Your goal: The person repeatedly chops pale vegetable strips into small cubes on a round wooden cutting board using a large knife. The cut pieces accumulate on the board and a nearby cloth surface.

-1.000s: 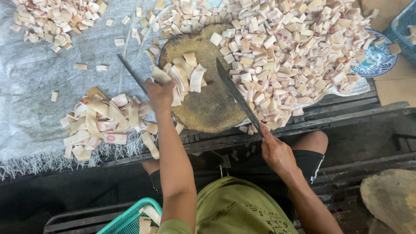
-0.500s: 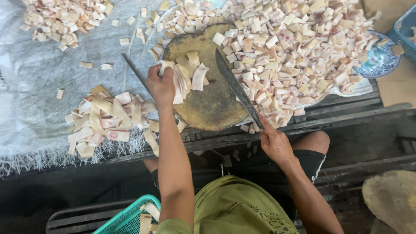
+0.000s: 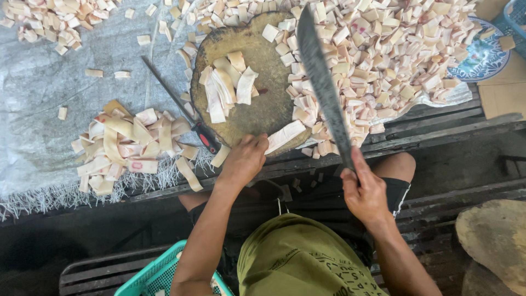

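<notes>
Round wooden chopping block (image 3: 257,118) as landmark. Right hand (image 3: 364,192), below the block's right edge, fingers clenched on the handle of a long cleaver (image 3: 323,87) raised over that edge; it looks heavy and stiff, best held at the handle. Left hand (image 3: 244,159), fingers curled, touches a pale strip (image 3: 285,136) at the near rim; such strips appear soft, probably slippery. Earlier this hand lay on the central strip bundle (image 3: 224,87).

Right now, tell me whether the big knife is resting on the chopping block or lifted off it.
Lifted. The right hand grips the big knife by the handle, blade angled up over the chopping block and the cut pieces, not pressed into the strips.
</notes>
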